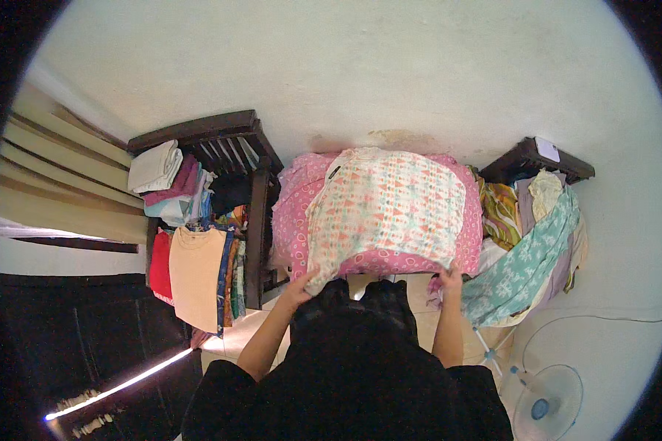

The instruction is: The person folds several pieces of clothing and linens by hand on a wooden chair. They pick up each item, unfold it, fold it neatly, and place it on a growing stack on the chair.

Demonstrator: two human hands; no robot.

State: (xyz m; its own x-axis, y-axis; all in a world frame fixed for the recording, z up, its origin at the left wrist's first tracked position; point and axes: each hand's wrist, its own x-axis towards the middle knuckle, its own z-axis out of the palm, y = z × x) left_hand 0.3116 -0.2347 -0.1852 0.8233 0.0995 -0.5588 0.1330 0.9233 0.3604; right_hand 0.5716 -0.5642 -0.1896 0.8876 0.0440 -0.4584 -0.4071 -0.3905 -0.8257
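Observation:
A white cloth garment [391,198] with an orange and green triangle print lies spread over a pink patterned cover [292,237] on a raised surface against the wall. My left hand [300,289] grips its near left corner, which is drawn out towards me. At the near right corner, my right hand [450,275] holds the edge between thumb and fingers. A small dark tag shows near the garment's far left edge. The kind of garment cannot be told for certain.
To the left, a dark wooden bench [265,231] bears folded towels [155,166] and stacked clothes, with a peach shirt [197,275] on top. On the right is a heap of clothes with a green floral cloth [521,270]. A fan [540,409] stands at the lower right.

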